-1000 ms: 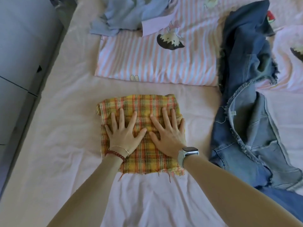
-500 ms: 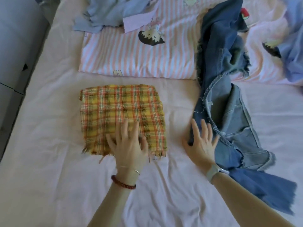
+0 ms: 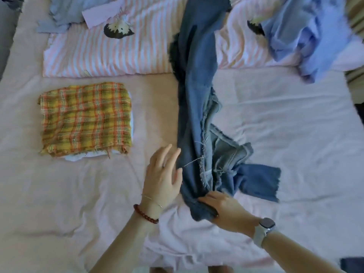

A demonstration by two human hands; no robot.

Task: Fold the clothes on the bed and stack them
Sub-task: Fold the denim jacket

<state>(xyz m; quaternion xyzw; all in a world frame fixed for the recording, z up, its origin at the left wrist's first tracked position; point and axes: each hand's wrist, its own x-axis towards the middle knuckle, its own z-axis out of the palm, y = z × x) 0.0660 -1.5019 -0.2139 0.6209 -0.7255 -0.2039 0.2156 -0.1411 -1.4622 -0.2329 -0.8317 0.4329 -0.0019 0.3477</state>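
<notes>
Pale pink bedsheet (image 3: 275, 134) is lying wrinkled under everything. Left of centre, the folded plaid cloth (image 3: 85, 118) is sitting flat. The right hand (image 3: 224, 210) is gripping the near end of the denim garment (image 3: 199, 119), while the left hand (image 3: 164, 177) is resting open-fingered against its edge.

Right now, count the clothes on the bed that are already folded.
1: the yellow-and-orange plaid cloth, folded into a flat square on the left of the pink bedsheet. The other clothes lie unfolded.

Soft, even daylight, faint shadows; slight motion blur, wide-angle bending at edges.
</notes>
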